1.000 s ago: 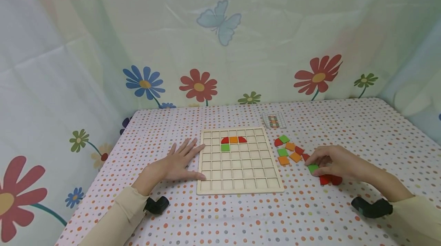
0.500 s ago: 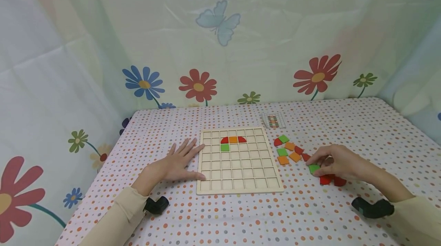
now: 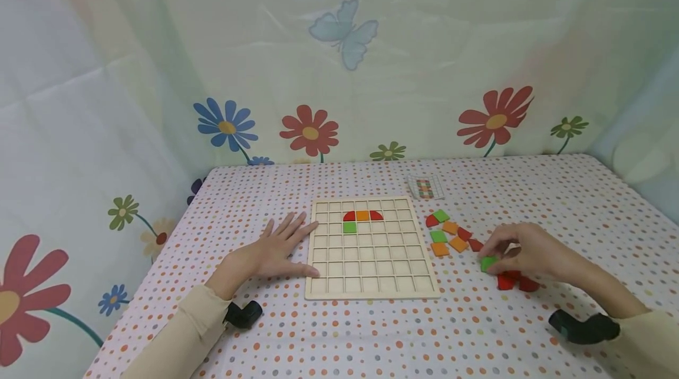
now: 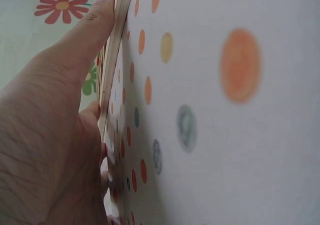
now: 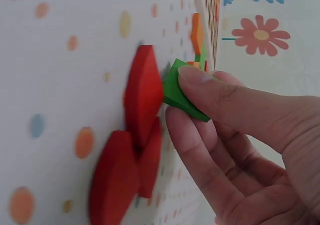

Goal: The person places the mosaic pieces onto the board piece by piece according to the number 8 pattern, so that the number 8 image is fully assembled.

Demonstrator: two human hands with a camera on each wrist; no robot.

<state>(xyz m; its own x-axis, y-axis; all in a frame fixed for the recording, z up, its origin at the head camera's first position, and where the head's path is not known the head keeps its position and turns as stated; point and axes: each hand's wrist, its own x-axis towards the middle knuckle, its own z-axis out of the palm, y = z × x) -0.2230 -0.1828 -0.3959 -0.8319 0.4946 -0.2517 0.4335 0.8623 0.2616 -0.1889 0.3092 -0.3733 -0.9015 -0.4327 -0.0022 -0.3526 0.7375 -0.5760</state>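
My right hand (image 3: 530, 252) pinches a green square tile (image 5: 176, 90) between thumb and fingers, just over the red pieces (image 5: 144, 92) at the right of the board. My left hand (image 3: 273, 252) lies with fingers spread, its thumb and fingertips touching the left edge of the wooden grid board (image 3: 371, 289). Set in the board's cells are an orange square tile (image 3: 362, 216) with a red quarter-round piece (image 3: 349, 216) on its left and another red piece (image 3: 375, 216) on its right. Below the left one sits a green square (image 3: 349, 227).
Between the board and my right hand lie loose tiles, among them an orange square (image 3: 439, 249), a green square (image 3: 438, 236) and a red piece (image 3: 432, 221). A small printed pattern card (image 3: 425, 188) rests behind them on the dotted tablecloth (image 3: 339, 338).
My right hand has shifted slightly to the right with the green tile, now tilted in its fingers. The red pieces beneath have spread a little. My left hand stays at the board's edge.
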